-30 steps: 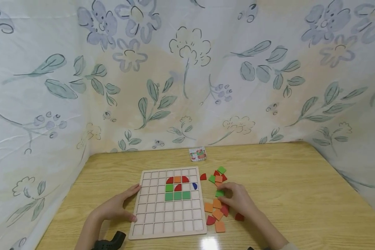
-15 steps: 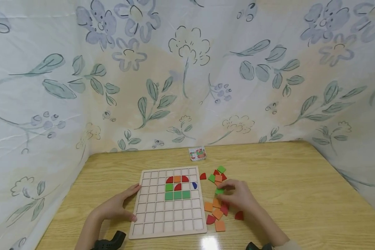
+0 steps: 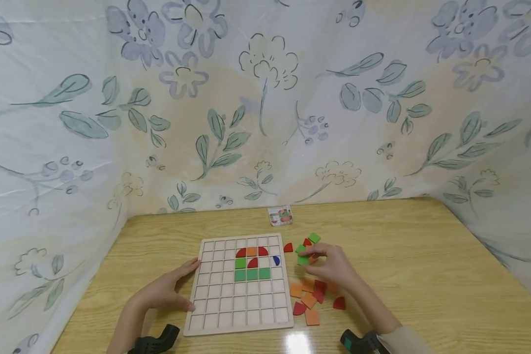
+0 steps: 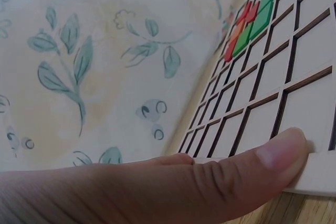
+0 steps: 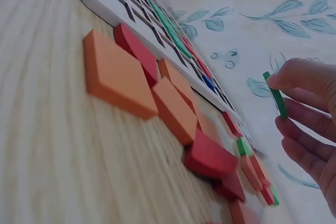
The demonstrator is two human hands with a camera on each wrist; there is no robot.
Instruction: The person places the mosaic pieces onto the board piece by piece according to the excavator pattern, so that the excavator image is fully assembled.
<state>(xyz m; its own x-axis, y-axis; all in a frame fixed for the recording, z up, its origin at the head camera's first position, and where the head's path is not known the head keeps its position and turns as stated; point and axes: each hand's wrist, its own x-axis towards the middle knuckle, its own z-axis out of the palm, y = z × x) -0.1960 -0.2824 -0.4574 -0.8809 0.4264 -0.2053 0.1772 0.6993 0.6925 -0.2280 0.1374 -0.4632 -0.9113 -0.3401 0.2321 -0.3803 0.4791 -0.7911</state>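
Note:
A square wooden grid board (image 3: 230,297) lies on the table, with red, orange, green and blue flat pieces in some upper cells. My left hand (image 3: 161,292) rests against the board's left edge; in the left wrist view its thumb (image 4: 252,174) touches the rim. Right of the board, my right hand (image 3: 336,265) pinches a green square tile (image 3: 303,260) between thumb and fingers. The right wrist view has this tile (image 5: 275,95) edge-on, lifted off the table. Behind it lie loose tiles, partly hidden by the hand. A blue half-round piece (image 3: 276,261) sits near the board's right edge.
Orange squares (image 3: 311,317) and red quarter-round pieces (image 3: 299,309) are scattered right of the board, some overlapping. A red quarter-round (image 3: 288,248) lies by its upper right corner. A small printed pattern card (image 3: 280,216) is at the table's back, before a flowered cloth.
My right hand has picked up the green tile and moved it up and slightly left, toward the board. My left hand has stayed at the board's edge.

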